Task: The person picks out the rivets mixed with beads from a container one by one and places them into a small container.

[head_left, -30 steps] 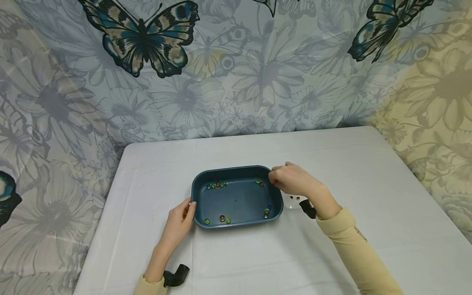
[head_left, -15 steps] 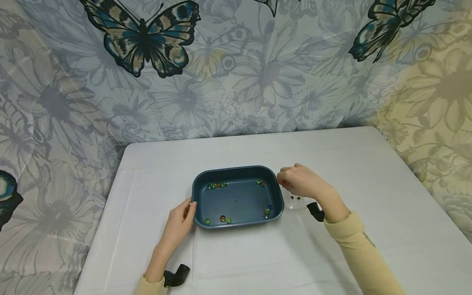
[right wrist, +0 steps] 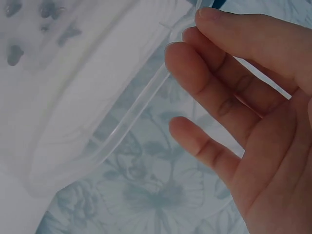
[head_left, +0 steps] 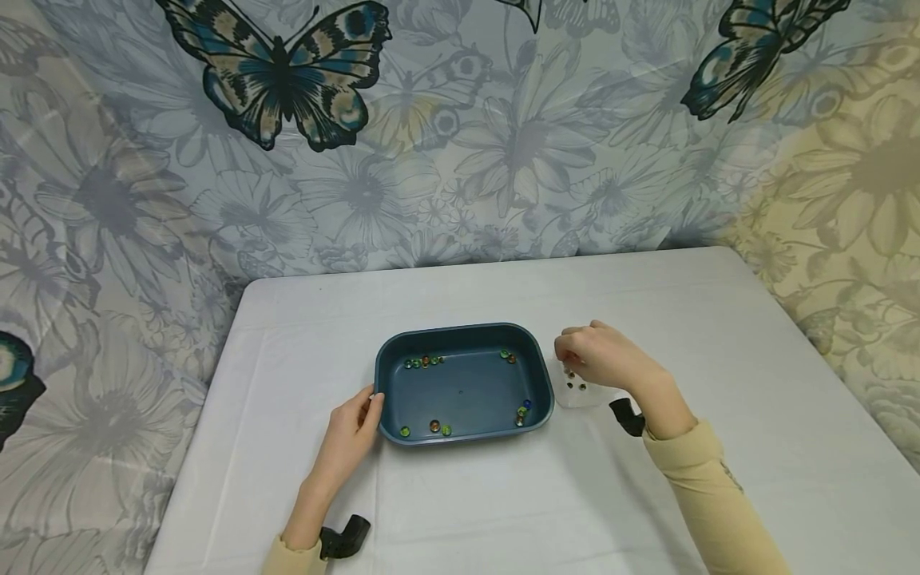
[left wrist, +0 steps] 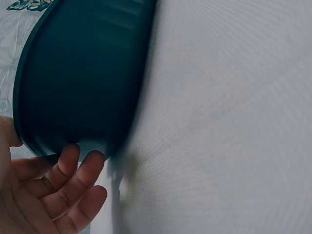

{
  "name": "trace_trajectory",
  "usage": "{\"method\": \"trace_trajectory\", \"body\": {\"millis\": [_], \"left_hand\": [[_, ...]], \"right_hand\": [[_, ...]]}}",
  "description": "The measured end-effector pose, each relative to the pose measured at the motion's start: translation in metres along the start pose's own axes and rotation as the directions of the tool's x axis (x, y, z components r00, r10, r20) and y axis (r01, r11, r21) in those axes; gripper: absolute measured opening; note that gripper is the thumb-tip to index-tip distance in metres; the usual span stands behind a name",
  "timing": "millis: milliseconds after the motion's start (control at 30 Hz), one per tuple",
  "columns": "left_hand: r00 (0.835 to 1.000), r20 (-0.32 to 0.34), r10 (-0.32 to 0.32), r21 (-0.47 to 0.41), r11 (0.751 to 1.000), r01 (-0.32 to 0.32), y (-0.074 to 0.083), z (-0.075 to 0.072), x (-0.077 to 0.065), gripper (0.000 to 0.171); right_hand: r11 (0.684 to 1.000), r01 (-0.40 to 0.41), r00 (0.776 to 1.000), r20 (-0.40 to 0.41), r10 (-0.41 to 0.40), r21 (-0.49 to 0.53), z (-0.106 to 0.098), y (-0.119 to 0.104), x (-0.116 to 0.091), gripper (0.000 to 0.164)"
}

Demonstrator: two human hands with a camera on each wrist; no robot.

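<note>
A dark blue rectangular tray (head_left: 460, 414) lies on the table with several glass marbles (head_left: 434, 426) spread near its sides. At the tray's left end my left hand (head_left: 346, 431) grips the rim, thumb on the edge and fingers against the outer wall (left wrist: 78, 97). Just right of the tray stands a clear plastic container (head_left: 568, 399) holding several small marbles (head_left: 582, 386). My right hand (head_left: 604, 355) hovers over that container, fingers loosely bent beside its rim (right wrist: 131, 119). Nothing shows between the right thumb and fingers; part of the container is hidden beneath this hand.
A white cloth covers the table (head_left: 460, 511). Behind it hangs a curtain (head_left: 431, 200) printed with flowers and butterflies. A black wrist device (head_left: 345, 537) sits on the left wrist, another black device (head_left: 628, 417) on the right.
My right hand has moved right, from the tray's right rim to above the clear container, uncovering the tray's upper right corner. The left hand and the tray hold almost still.
</note>
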State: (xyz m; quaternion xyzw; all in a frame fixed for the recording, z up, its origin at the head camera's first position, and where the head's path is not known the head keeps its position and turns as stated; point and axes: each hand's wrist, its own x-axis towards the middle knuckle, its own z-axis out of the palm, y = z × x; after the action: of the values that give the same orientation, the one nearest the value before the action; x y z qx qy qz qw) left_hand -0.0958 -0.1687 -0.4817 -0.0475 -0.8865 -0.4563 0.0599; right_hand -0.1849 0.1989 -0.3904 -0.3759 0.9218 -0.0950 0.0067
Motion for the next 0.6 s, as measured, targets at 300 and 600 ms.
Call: {"method": "trace_trajectory", "body": {"millis": [300,600], "left_hand": [[1.0,-0.006,0.011,-0.004,1.0,-0.011,0.0,0.0,0.0,0.029],[1.0,-0.007,0.015,-0.002,1.0,-0.015,-0.002,0.001,0.001,0.029]], "right_hand": [[1.0,-0.02,1.0,0.0,0.02,0.0,0.006,0.008,-0.006,0.027],[1.0,-0.025,1.0,-0.007,0.024,-0.016,0.01,0.012,-0.012,0.029]]}}
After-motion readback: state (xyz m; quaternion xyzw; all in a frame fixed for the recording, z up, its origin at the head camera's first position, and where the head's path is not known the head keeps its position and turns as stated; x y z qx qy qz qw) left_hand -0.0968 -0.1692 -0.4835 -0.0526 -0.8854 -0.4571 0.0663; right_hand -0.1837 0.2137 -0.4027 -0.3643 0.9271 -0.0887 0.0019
